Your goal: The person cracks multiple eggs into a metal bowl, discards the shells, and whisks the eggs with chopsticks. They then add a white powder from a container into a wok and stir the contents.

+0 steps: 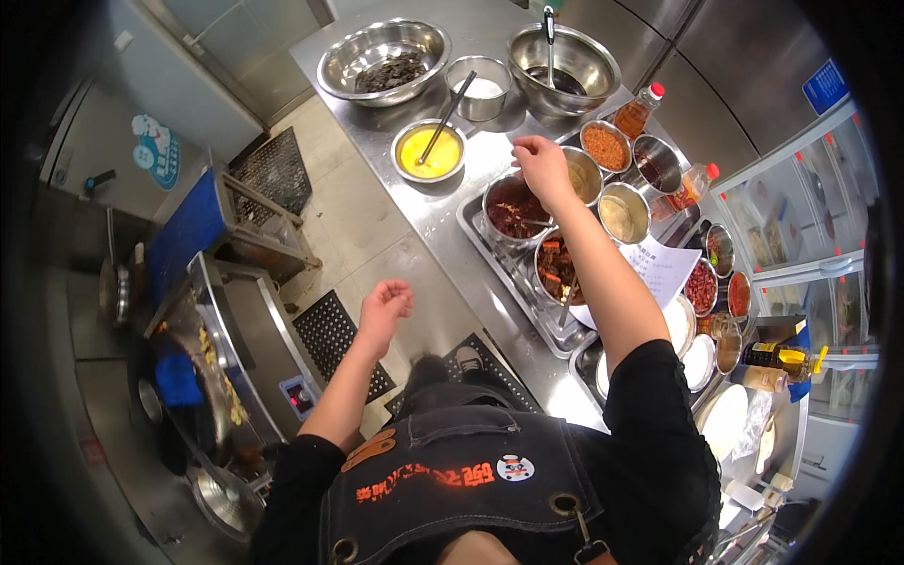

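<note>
My right hand [540, 166] hangs over the steel table, above the rim of a steel pot of dark red sauce [510, 212]; its fingers are curled and no held object shows. My left hand [385, 314] is raised over the floor with its fingers loosely bent and nothing visible in it. Left of my right hand stands a steel bowl of beaten egg [432, 157] with chopsticks [448, 116] resting in it. Below my right forearm is a pot of dark chunky sauce [554, 272] with a spoon. Beside the forearm are pots of pale paste [623, 212] and orange crumbs [605, 146].
Steel bowls of dark soaked food [395, 74] and dark liquid [565, 83] stand at the far end, with a white-filled pot [480, 88] between them. Bottles [639, 111] and a printed sheet [660, 272] lie right. A wok station [233, 381] stands left; rubber mats [332, 339] cover parts of the floor.
</note>
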Demonstrator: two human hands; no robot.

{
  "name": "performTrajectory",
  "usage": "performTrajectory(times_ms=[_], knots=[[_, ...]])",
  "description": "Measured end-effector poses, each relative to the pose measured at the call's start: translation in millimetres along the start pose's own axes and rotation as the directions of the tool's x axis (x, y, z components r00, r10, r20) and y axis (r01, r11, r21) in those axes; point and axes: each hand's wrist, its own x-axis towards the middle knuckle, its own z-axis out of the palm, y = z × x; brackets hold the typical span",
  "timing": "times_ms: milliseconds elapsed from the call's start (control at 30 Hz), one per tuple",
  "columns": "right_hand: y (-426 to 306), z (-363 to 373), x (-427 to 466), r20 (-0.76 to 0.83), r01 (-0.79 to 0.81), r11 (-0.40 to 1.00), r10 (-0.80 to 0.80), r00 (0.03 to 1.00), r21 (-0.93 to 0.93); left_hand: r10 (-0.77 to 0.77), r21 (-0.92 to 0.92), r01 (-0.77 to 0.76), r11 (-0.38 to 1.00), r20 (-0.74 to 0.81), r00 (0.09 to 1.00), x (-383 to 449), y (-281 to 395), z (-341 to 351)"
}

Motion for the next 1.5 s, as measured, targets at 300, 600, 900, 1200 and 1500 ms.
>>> performTrajectory(times_ms=[300, 600, 900, 1200, 1500], knots=[[9, 64, 155, -0.030, -0.033, 0.992, 0.029, 0.999, -0.121, -0.064, -0.028, 0.061, 0.998, -0.093, 0.994, 193, 40, -14], [10, 98, 239, -0.006, -0.246, 0.959, 0.250, 0.968, 0.142, -0.245, -0.057, 0.242, 0.969, -0.051, 0.968, 271, 61, -10], [-34, 79, 136, 0.565, -0.184, 0.948, 0.004, 0.825, 0.261, -0.221, -0.254, 0.189, 0.949, -0.104, 0.970, 281, 46, 5], [-85, 65, 48, 0.652, 0.246, 0.932, -0.363, 0.665, 0.268, -0.100, -0.288, 0.033, 0.957, -0.223, 0.970, 178, 63, -2], [-161, 36, -62, 0.771, 0.398, 0.861, -0.478, 0.421, 0.317, -0.144, -0.453, -0.063, 0.889, -0.408, 0.902, -65, 92, -23]])
